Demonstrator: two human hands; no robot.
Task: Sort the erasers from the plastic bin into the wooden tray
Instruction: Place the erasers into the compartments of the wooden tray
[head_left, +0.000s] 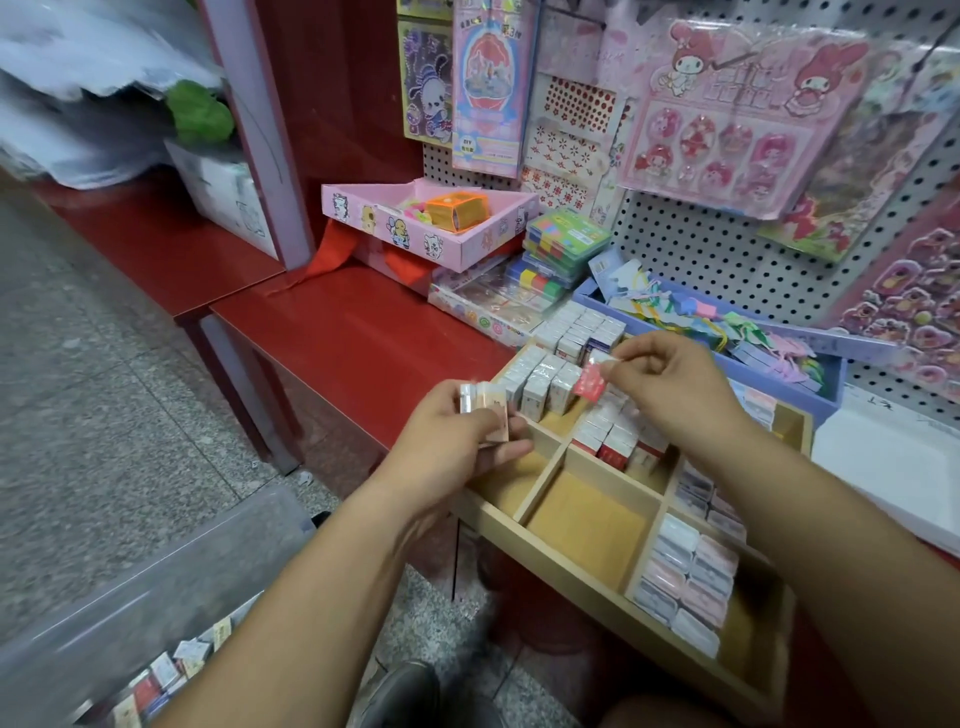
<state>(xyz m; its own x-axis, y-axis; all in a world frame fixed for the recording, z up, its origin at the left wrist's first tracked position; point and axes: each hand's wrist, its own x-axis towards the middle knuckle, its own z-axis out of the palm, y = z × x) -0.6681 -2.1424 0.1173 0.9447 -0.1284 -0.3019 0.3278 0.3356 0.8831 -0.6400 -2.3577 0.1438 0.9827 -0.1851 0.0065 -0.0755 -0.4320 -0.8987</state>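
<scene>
The right hand pinches a red eraser in a fingertip grip over the wooden tray; the left hand grips a few pale erasers. Best stand the red one upright among the red-banded packs at its five o'clock, keeping rows tight.

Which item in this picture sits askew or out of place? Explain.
The pink box at the back sits tilted, propped on other stock. The wooden tray also seems to overhang the red shelf edge, so it might tip.
</scene>
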